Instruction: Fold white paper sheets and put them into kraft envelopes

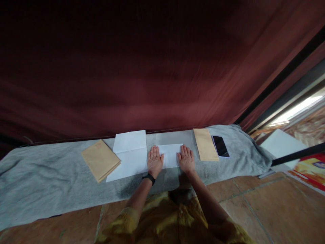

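Note:
A folded white sheet of paper (170, 156) lies on the grey cloth in front of me. My left hand (154, 160) rests flat on its left end, fingers stretched out and pointing away from me. On the right end, my right hand (186, 159) presses down with its palm, fingers also straight. Just left of my left hand is a larger white sheet (132, 149) with a crease across it. Brown envelopes (99, 159) overlap that sheet's left edge. Another brown envelope or stack (206, 145) lies right of my right hand.
A phone (221, 146) sits beside the right-hand envelopes. Grey cloth (50, 173) covers the long, narrow surface. Dark red fabric (157, 78) hangs behind it. At the right are a black bar (299, 154), a white panel (281, 145) and a red-and-yellow printed item (311, 169). Tiled floor (269, 195) shows below.

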Available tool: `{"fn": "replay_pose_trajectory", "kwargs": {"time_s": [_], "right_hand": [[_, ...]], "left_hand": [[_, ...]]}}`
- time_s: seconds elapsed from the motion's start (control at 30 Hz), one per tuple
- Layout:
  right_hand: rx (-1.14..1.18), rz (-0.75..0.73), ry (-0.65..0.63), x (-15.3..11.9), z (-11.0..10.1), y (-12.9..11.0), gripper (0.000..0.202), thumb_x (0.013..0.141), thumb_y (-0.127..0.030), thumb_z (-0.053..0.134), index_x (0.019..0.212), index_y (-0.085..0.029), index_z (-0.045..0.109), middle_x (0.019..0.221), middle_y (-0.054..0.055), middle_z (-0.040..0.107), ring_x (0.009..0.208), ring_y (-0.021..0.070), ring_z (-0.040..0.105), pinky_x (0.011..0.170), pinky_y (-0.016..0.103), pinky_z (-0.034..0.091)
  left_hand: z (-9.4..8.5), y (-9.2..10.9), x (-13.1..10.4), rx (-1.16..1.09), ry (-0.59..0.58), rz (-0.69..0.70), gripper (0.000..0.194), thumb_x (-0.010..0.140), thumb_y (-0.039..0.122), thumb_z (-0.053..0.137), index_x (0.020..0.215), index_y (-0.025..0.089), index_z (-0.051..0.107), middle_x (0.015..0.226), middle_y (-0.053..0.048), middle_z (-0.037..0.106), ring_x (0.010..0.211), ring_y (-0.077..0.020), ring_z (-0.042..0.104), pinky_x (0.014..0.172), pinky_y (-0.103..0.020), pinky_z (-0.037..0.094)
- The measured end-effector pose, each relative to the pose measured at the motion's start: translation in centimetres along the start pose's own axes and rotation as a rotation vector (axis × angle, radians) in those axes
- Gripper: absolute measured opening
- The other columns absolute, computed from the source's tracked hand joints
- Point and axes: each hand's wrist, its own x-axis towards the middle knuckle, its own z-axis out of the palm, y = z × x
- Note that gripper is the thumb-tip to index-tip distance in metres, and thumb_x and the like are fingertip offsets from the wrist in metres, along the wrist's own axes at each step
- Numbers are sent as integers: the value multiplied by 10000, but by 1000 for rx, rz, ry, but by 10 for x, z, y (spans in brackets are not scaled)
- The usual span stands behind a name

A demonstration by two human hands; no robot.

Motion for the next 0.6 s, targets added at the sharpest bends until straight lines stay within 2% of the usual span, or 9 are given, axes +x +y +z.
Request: {"fn": "replay_pose_trajectory", "kwargs": {"time_s": [0.1,0.17,0.3,0.37,0.5,0.6], "right_hand": [[-8,7,-20,0,-2,-1,574,1051,-393,301,1543,-103,352,1567,149,410,1462,292,339,1189,501,216],[-7,10,-26,1,-3,-1,568,1048,-383,313,1542,-105,357,1567,146,412,1462,292,338,1190,501,215],[9,9,-11,0,-5,-2,557,1040,-366,341,1539,-120,368,1556,145,431,1451,285,358,1188,498,219],[15,5,1,-1,-7,-2,550,1036,-358,350,1525,-111,390,1545,152,447,1441,283,370,1184,495,225],[37,50,8,-2,-17,-1,510,1019,-292,369,1476,-80,450,1497,175,503,1376,278,442,1127,445,310],[47,137,-31,-2,-29,-3,476,988,-241,405,1435,-104,497,1373,189,597,1240,295,549,1020,410,391]], "left_hand": [[-2,1,-6,1,47,-44,601,1013,335,303,1494,-20,367,1572,-240,354,1491,-310,302,1215,-503,276],[-6,5,-15,6,63,-26,593,1013,317,303,1492,-27,365,1580,-250,332,1498,-321,282,1215,-519,270],[-15,17,-43,-13,-28,224,553,1017,343,342,1523,122,372,1613,-128,334,1513,-269,258,1226,-492,266],[-18,23,-55,-9,-72,297,552,1011,390,374,1521,177,383,1616,-85,343,1510,-258,268,1231,-499,257],[-18,26,-65,12,-83,295,583,1000,419,405,1529,175,367,1617,-87,339,1513,-255,262,1239,-503,234],[-18,26,-64,6,-74,297,601,994,422,417,1538,177,348,1614,-90,346,1512,-254,263,1239,-504,229]]}}
